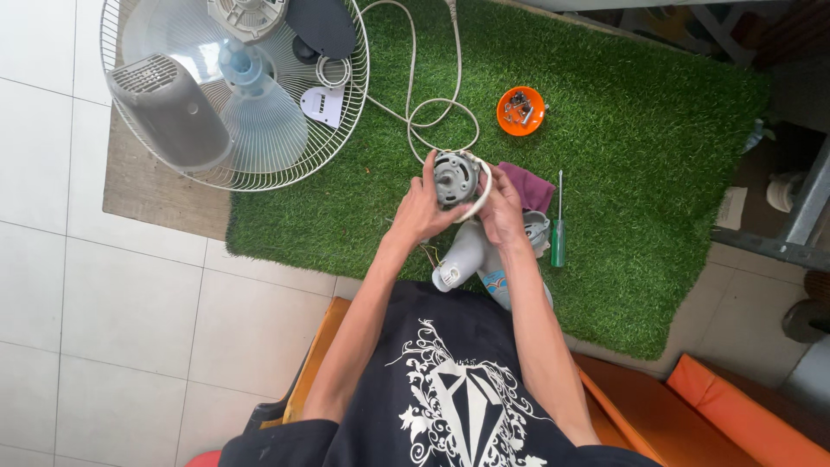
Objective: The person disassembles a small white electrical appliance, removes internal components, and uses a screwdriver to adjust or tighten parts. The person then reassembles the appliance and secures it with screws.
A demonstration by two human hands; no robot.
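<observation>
From the head view, our left hand and right hand clasp a fan motor from both sides over the green turf mat, white power cord looping behind, green-handled screwdriver just right, wire fan guard overhanging the mat's left edge, open turf far right.

At your eleven o'clock a wire fan guard is lying half on the green turf mat, holding a grey housing, a clear blade hub and a dark oval cover. At one o'clock an orange bowl of screws is sitting on the turf. A green-handled screwdriver is lying at three o'clock, just beside a purple cloth.
</observation>
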